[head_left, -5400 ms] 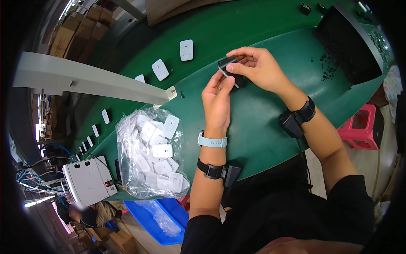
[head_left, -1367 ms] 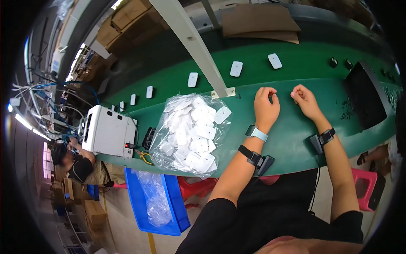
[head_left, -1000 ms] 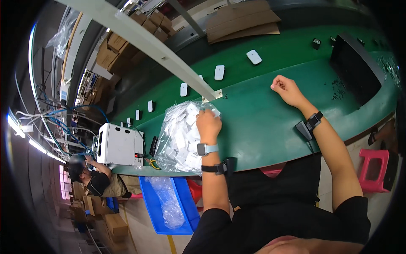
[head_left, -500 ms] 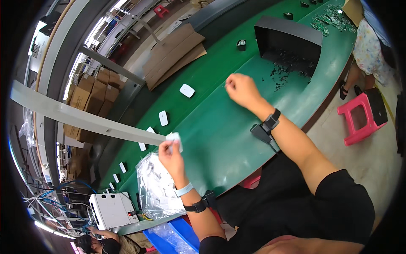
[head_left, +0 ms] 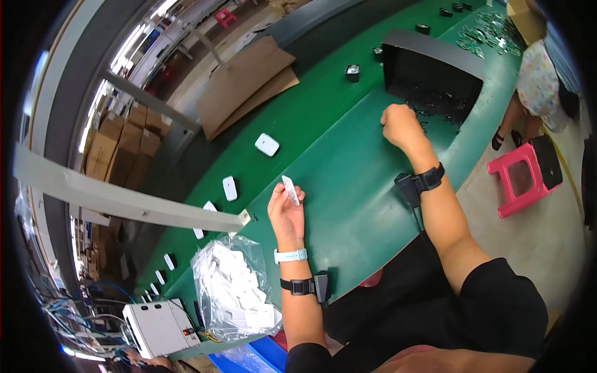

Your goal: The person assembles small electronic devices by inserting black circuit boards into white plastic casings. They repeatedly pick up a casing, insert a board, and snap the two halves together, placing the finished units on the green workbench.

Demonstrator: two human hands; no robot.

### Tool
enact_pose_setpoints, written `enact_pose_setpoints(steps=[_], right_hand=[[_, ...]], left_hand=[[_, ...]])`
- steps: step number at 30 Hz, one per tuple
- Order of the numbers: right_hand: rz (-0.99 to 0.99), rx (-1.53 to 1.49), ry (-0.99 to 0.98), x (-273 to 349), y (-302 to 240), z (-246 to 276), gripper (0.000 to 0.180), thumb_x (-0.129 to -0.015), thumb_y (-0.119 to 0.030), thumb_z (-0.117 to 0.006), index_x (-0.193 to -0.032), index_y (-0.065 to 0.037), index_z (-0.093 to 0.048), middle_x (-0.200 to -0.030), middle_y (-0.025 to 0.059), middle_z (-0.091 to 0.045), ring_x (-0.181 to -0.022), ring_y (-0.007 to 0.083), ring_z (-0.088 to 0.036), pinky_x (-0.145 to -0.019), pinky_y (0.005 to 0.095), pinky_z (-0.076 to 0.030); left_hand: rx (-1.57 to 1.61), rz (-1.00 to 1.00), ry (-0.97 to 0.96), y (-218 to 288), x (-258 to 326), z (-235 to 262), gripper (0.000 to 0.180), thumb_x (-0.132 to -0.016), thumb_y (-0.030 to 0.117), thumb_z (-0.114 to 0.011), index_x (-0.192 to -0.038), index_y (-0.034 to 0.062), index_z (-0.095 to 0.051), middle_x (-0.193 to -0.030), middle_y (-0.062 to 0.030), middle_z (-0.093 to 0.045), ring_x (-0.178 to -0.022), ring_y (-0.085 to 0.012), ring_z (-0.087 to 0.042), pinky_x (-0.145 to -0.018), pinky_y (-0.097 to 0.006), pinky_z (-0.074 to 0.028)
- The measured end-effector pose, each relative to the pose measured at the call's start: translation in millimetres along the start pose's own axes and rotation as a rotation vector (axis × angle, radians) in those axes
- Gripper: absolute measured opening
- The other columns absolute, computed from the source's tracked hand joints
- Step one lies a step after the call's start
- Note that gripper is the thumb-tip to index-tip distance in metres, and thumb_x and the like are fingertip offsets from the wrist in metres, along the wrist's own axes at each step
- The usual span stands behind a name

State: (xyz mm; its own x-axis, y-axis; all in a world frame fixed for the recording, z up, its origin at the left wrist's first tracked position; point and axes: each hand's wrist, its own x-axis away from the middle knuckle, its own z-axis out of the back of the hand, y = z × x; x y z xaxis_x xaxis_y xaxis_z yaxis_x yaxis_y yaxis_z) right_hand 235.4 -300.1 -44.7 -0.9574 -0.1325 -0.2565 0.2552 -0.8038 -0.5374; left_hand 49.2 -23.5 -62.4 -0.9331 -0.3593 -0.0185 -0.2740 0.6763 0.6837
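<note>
My left hand (head_left: 287, 214) is raised over the green bench (head_left: 354, 205) and pinches a small white plastic cover (head_left: 290, 190), tilted on edge. Below that wrist lies a clear bag (head_left: 233, 292) full of similar white pieces. At the near side of a black open-sided box (head_left: 429, 74), my right hand (head_left: 405, 129) has its fingers curled together; whatever is in them is hidden. Small black parts (head_left: 444, 112) lie scattered in and before the box, close to that hand.
A green belt (head_left: 311, 118) along the far side carries spaced white cases (head_left: 267, 145) and black cases (head_left: 352, 73). A pale metal bar (head_left: 137, 193) reaches over the bench at left. Green circuit boards (head_left: 491, 34) lie at far right, near another person (head_left: 540, 78). A white machine (head_left: 160, 326) stands lower left.
My right hand has moved right, closer to the black parts. The left hand has shifted right from the bar's end with the white cover, now turned edge-on. White cases sit farther left.
</note>
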Motion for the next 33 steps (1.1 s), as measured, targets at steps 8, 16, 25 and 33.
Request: enact_pose_setpoints(steps=[8, 16, 25, 33], right_hand=[[-0.024, 0.123, 0.027, -4, 4, 5, 0.017, -0.072, 0.002, -0.065, -0.088, 0.0, -0.07, -0.088, 0.0219, -0.07, -0.09, 0.0401, -0.069, -0.082, 0.0456, -0.056], [0.473, -0.767, -0.428, 26, -150, -25, 0.012, -0.089, 0.0, -0.066, -0.1, 0.004, -0.064, -0.095, 0.0078, -0.069, -0.085, 0.0135, -0.069, -0.077, 0.0276, -0.056], [0.252, -1.362, -0.643, 46, -128, -83, 0.013, -0.088, 0.003, -0.067, -0.1, 0.0, -0.061, -0.094, 0.0068, -0.067, -0.085, 0.0123, -0.065, -0.079, 0.0282, -0.056], [0.529, -0.998, -0.556, 47, -132, -83, 0.011, -0.083, -0.003, -0.07, -0.089, 0.001, -0.063, -0.081, 0.0065, -0.068, -0.074, 0.0108, -0.066, -0.068, 0.027, -0.055]], left_hand=[[0.183, -0.025, -0.033, 1, -5, 10, 0.025, -0.084, -0.006, -0.064, -0.107, -0.0019, -0.057, -0.102, -0.0126, -0.06, -0.083, -0.0186, -0.053, -0.073, -0.031, -0.043], [0.352, 0.011, -0.115, 3, -2, 21, 0.021, -0.086, 0.007, -0.055, -0.106, 0.0028, -0.051, -0.089, -0.0078, -0.052, -0.068, -0.0144, -0.041, -0.063, -0.029, -0.035], [0.364, 0.155, -0.117, 6, -4, -1, 0.029, -0.103, 0.035, -0.041, -0.094, 0.008, -0.048, -0.075, -0.003, -0.042, -0.061, -0.0128, -0.037, -0.055, -0.028, -0.031], [-0.432, -0.087, 0.196, -4, 2, -10, 0.013, -0.094, 0.003, -0.065, -0.103, 0.0044, -0.056, -0.079, 0.0013, -0.052, -0.063, -0.0067, -0.044, -0.058, -0.025, -0.036]])
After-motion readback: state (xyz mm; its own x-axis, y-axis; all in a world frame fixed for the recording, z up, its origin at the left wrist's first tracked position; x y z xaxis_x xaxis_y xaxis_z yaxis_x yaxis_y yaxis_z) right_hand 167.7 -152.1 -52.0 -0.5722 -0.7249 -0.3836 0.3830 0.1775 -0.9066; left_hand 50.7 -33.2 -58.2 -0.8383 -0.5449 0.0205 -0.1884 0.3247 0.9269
